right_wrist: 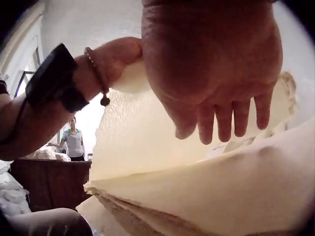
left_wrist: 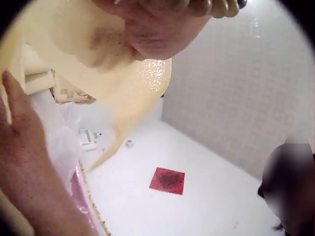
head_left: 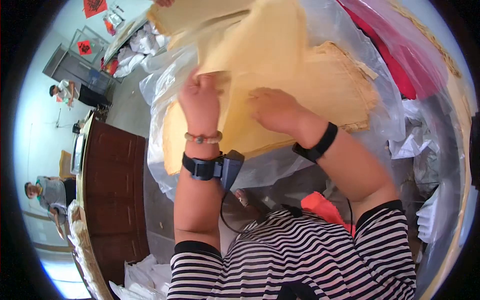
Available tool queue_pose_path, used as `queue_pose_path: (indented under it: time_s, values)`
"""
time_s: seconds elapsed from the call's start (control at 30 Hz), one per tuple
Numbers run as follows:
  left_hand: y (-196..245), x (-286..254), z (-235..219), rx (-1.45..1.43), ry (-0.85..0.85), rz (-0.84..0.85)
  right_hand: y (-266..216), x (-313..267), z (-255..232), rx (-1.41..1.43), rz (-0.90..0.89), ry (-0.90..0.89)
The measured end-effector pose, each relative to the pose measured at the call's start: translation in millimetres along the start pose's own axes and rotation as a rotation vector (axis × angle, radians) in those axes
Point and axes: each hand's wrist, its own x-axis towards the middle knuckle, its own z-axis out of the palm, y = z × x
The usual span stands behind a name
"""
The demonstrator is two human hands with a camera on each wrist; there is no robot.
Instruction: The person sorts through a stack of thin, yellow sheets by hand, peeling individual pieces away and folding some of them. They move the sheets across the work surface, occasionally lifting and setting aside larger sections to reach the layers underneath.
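A thin, pale yellow sheet with a glossy surface point(head_left: 270, 40) rises from a stack of similar rough-edged sheets point(head_left: 340, 92). My left hand point(head_left: 201, 102) pinches the near edge of this sheet and holds it up; in the left wrist view the sheet point(left_wrist: 118, 83) hangs beneath that hand. To its right, my right hand point(head_left: 277, 111) is over the stack, blurred in the head view. The right wrist view shows the right hand point(right_wrist: 211, 64) with straight, spread fingers in front of the raised sheet point(right_wrist: 133, 128). Layered edges of the stack point(right_wrist: 133, 211) lie below.
Clear plastic sheeting point(head_left: 170, 75) lies under and around the stack. Part of another person's hand point(head_left: 163, 2) shows at the far edge. To the left stand a dark wooden cabinet point(head_left: 112, 185) and two people. Red cloth point(head_left: 385, 55) and white bags point(head_left: 415, 130) are at right.
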Motion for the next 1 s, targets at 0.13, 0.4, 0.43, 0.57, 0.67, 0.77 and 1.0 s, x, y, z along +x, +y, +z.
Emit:
queue_pose_path:
  time_s: [0.13,0.4,0.43,0.57,0.67,0.77,1.0]
  values:
    - [30.4,13.7,-61.1,-0.202,0.265,0.020,-43.6,23.8,2.2,-0.094,0.200,-0.300]
    - [53.8,54.3,-163.4,-0.340,0.406,0.062,-90.7,66.7,69.4,-0.065,-0.106,-0.025]
    - [46.8,58.0,-173.4,-0.313,0.390,0.076,-103.8,73.6,71.5,-0.041,-0.082,-0.111]
    - [-13.2,49.4,-207.7,0.145,0.426,0.117,-135.4,90.9,90.6,-0.098,-0.109,-0.188]
    - [-18.1,41.6,-221.2,-0.094,0.479,-0.063,-131.8,96.8,111.8,0.018,0.027,-0.158]
    - [-0.4,41.1,-229.5,-0.427,0.441,-0.023,-127.4,118.7,97.2,0.061,0.136,-0.308]
    - [3.5,48.6,-218.9,-0.464,0.382,0.030,-119.5,139.1,121.9,-0.009,0.258,-0.364]
